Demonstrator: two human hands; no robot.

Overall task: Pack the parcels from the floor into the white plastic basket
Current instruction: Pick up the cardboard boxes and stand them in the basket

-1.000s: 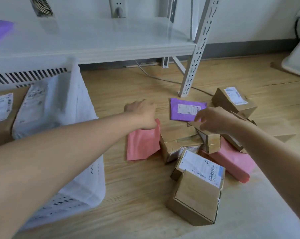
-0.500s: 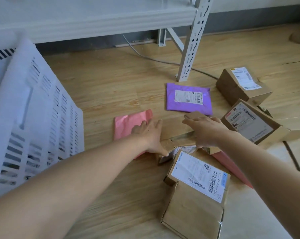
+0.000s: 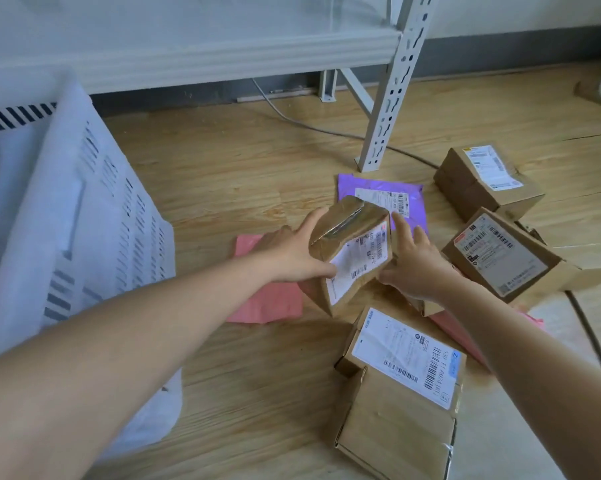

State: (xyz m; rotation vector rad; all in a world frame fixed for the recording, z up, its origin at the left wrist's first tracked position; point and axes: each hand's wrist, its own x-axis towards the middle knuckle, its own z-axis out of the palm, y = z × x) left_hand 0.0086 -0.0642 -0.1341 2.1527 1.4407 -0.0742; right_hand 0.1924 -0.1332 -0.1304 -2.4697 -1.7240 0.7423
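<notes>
So the white plastic basket (image 3: 95,216) sits on the left of the wood floor (image 3: 243,161), slotted wall facing the camera. Its inside is washed out, so I can't tell what's in it, and the frame cuts off its left part.

Behind it is a white metal shelf (image 3: 195,53) with a perforated leg (image 3: 392,98); a grey cable (image 3: 292,119) runs under it.

Parcels, big to small: a long brown box (image 3: 406,403) with a white label lies nearest, bottom edge partly cropped. A labelled box (image 3: 500,258) sits to the right, another labelled box (image 3: 482,181) beyond it. The crumpled brown parcel (image 3: 351,251) is tilted up between both hands, off the floor at its far end; whether its near corner touches down is hard to say. The left hand (image 3: 292,251) grips its left side, thumb across the label. The right hand (image 3: 413,261) presses flat against its right side, fingers straight.

A purple mailer (image 3: 410,195) is half hidden behind that parcel, a pink mailer (image 3: 268,299) lies under the left wrist, and another pink one (image 3: 455,327) is mostly covered by the right arm.
</notes>
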